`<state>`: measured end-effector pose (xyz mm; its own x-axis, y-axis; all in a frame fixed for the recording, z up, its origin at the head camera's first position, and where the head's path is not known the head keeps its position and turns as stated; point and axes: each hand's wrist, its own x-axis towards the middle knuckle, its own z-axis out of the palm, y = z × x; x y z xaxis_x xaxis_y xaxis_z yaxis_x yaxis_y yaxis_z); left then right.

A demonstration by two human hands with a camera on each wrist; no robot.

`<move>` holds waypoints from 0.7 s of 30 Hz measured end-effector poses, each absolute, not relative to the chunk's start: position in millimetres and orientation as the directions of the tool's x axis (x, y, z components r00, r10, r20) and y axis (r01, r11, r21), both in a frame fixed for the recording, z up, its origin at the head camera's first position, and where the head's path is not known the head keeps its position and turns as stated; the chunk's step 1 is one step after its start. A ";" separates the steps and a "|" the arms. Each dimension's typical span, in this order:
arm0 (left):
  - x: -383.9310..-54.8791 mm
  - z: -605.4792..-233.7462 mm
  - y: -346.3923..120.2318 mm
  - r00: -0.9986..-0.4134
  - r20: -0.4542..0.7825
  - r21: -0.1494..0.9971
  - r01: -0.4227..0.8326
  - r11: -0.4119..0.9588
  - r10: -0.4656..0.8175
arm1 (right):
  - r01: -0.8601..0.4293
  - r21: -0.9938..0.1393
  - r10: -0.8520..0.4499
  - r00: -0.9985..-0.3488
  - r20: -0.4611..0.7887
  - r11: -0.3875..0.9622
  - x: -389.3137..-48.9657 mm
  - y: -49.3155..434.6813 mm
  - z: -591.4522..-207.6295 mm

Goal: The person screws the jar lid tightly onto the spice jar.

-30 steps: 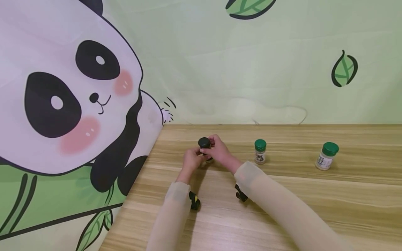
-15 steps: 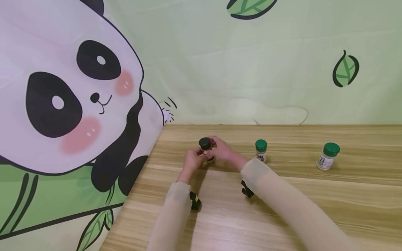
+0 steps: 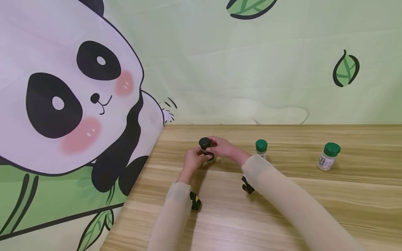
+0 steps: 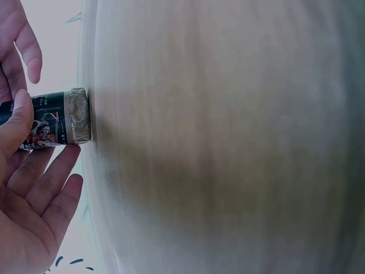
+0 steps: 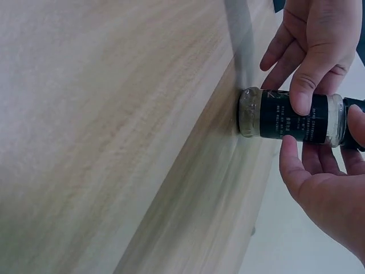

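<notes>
A small glass seasoning bottle with a dark label and black cap stands upright on the wooden table. My left hand grips its labelled body, thumb across the label in the left wrist view. My right hand holds the upper part from the other side. Its thumb lies at the cap in the right wrist view, and some fingers curl behind the bottle. The bottle's clear base shows below the hands.
Two green-capped seasoning bottles stand to the right: a nearer one, partly covered by the right sleeve, and a farther one. A panda-printed backdrop rises behind and left of the table. Black wrist-worn pieces show beside the sleeves.
My right hand and forearm have shifted slightly right, and the sleeve covers more of the nearer green-capped bottle. The right hand's thumb has changed position on the bottle. My left hand stays in place.
</notes>
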<state>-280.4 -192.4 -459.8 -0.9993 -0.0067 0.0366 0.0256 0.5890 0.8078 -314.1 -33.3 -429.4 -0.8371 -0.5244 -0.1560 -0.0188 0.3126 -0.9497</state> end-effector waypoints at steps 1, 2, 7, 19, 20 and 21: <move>-280.4 -460.0 -192.7 -0.999 0.036 0.808 0.025 0.588 -0.007 | -0.022 -0.950 -0.520 -0.841 -0.152 0.312 -313.8 -33.7 -429.9; -280.2 -459.9 -192.7 -0.999 0.033 0.811 0.022 0.584 -0.007 | -0.023 -0.950 -0.515 -0.844 -0.149 0.313 -313.5 -34.0 -430.2; -279.7 -459.9 -192.9 -1.000 0.028 0.813 0.018 0.582 -0.009 | -0.026 -0.951 -0.499 -0.856 -0.138 0.309 -313.0 -35.3 -431.8; -281.1 -461.8 -193.3 -0.999 0.041 0.805 0.025 0.592 -0.012 | -0.037 -0.960 -0.449 -0.888 -0.096 0.279 -307.4 -38.2 -432.8; -281.1 -461.9 -193.2 -0.999 0.041 0.805 0.025 0.593 -0.013 | -0.038 -0.960 -0.440 -0.893 -0.091 0.276 -307.0 -38.8 -433.4; -280.9 -461.9 -193.1 -0.999 0.045 0.802 0.029 0.597 -0.012 | -0.039 -0.962 -0.432 -0.898 -0.085 0.272 -306.6 -39.6 -433.7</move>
<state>-280.9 -193.1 -461.9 -0.9989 -0.0124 0.0450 0.0287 0.5969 0.8018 -306.6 -39.6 -433.7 -0.8978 -0.4320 -0.0854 -0.0393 0.2717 -0.9616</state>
